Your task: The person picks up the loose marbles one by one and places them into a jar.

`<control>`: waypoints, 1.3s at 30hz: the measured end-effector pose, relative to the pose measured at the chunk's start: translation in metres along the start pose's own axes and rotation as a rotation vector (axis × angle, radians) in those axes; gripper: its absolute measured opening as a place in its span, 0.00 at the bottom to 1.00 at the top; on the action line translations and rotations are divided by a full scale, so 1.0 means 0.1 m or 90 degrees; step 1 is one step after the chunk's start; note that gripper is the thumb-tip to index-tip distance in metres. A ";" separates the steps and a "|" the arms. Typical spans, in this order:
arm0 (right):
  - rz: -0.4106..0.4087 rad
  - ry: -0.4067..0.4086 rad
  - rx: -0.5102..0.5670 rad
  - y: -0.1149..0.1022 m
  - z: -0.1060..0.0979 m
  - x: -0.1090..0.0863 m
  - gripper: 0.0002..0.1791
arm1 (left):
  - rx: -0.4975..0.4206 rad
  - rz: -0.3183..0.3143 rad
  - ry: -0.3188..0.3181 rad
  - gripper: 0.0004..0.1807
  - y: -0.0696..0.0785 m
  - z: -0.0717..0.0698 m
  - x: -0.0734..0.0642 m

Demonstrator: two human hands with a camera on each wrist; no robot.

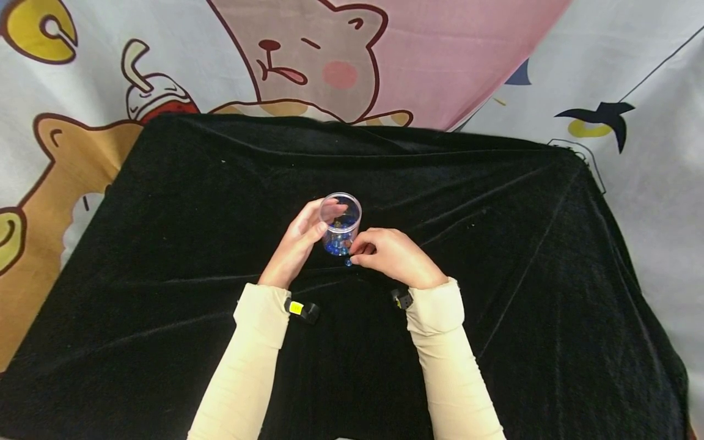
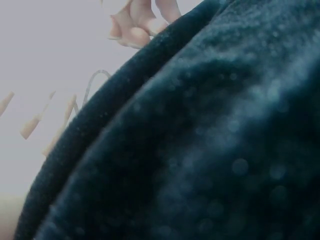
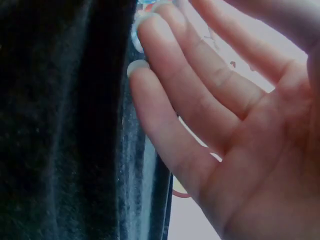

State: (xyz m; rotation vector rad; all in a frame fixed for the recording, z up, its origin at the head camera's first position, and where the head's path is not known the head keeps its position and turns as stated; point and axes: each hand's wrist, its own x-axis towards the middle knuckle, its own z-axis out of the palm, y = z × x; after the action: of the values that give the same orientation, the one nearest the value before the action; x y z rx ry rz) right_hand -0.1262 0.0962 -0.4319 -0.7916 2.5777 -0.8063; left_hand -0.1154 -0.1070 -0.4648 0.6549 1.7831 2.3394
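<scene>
A clear round plastic jar (image 1: 341, 220) with blue glass marbles (image 1: 337, 246) at its bottom stands near the middle of the black cloth, its mouth facing up. My left hand (image 1: 297, 241) holds the jar from the left, thumb on the near side and fingers around the far side. Just right of the jar's base, my right hand (image 1: 398, 255) pinches a single blue marble (image 1: 348, 262) at its fingertips, low over the cloth. The right wrist view shows that hand's palm and fingers (image 3: 175, 70) close up. Mostly cloth fills the left wrist view, with blurred fingertips at its top.
Black velvety cloth (image 1: 209, 342) covers the table, with folds running across it. Behind hangs a printed cartoon backdrop (image 1: 429, 55). Black straps, one with a yellow label (image 1: 296, 307), sit at both cuffs.
</scene>
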 end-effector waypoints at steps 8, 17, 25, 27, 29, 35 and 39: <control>0.009 -0.018 -0.015 -0.02 0.04 0.03 0.05 | -0.010 -0.002 0.008 0.21 -0.06 -0.03 0.00; 0.013 -0.027 -0.025 -0.02 0.07 0.04 0.05 | -0.018 -0.006 0.011 0.20 -0.12 -0.06 0.01; 0.011 -0.040 -0.051 -0.04 0.08 0.04 0.06 | -0.003 -0.003 0.003 0.21 0.00 -0.01 -0.01; 0.004 -0.041 -0.063 -0.04 0.08 0.04 0.06 | -0.004 -0.003 0.003 0.21 0.01 0.00 -0.01; -0.003 -0.042 -0.078 -0.05 0.10 0.05 0.07 | -0.006 -0.004 0.002 0.21 0.01 0.00 0.00; -0.008 -0.046 -0.107 -0.06 0.13 0.06 0.07 | -0.012 -0.005 0.002 0.20 0.01 0.00 -0.01; -0.006 -0.058 -0.119 -0.08 0.15 0.07 0.07 | -0.009 -0.006 0.003 0.20 0.01 -0.01 -0.01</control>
State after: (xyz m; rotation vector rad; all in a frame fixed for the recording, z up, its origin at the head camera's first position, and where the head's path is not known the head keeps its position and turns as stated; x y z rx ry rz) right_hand -0.1218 0.0802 -0.4394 -0.8724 2.5961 -0.5236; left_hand -0.1146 -0.1081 -0.4645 0.6379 1.7653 2.3465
